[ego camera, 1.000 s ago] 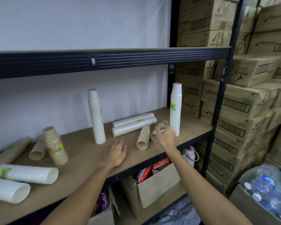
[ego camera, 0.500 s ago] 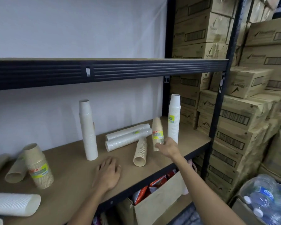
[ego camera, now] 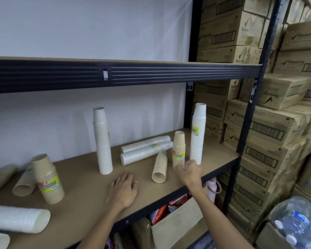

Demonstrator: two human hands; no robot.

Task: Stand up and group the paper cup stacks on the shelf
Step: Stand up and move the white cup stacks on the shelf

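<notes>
On the wooden shelf (ego camera: 83,198) a short brown cup stack (ego camera: 178,148) stands upright beside a tall white stack (ego camera: 197,133). My right hand (ego camera: 188,170) holds the brown stack at its base and hides the bottom. My left hand (ego camera: 124,189) rests flat on the shelf, holding nothing. Another tall white stack (ego camera: 102,141) stands in the middle. Two white stacks (ego camera: 145,150) lie behind a lying brown stack (ego camera: 160,166). At the left are an upright brown stack (ego camera: 48,178), a lying brown one (ego camera: 24,182) and a lying white one (ego camera: 18,218).
The upper shelf beam (ego camera: 151,72) runs overhead. A black upright post (ego camera: 248,108) marks the shelf's right end, with stacked cardboard boxes (ego camera: 269,126) beyond it. Below are an open box (ego camera: 176,223) and packed water bottles (ego camera: 294,220).
My right hand lifted a lying brown stack and stood it upright next to the tall white stack on the right. The left hand stayed flat on the shelf.
</notes>
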